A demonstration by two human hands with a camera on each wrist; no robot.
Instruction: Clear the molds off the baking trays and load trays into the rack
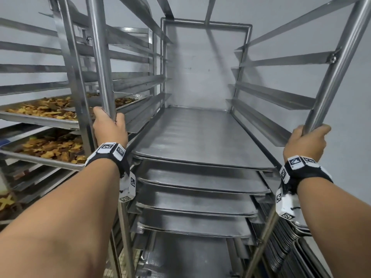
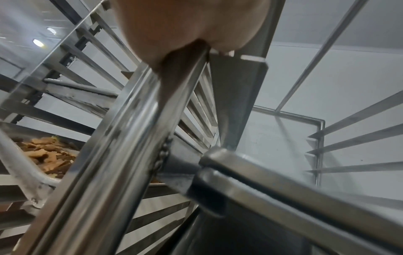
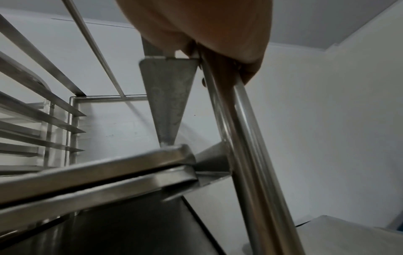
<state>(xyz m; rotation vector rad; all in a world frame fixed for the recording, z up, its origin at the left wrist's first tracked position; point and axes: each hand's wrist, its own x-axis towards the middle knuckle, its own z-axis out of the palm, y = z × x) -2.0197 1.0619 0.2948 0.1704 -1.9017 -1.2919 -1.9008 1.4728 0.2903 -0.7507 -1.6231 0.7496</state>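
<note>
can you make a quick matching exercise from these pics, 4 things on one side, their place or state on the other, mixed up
Things:
1. left hand
2. right hand
3. top empty tray
4. trays of browned pieces

Places or states:
A. in the neighbouring rack on the left
B. grips the rack's right front post
C. uppermost loaded slot, bare
D. grips the rack's left front post

Pairs: 1-D, 2-B, 3-C, 4-A
</note>
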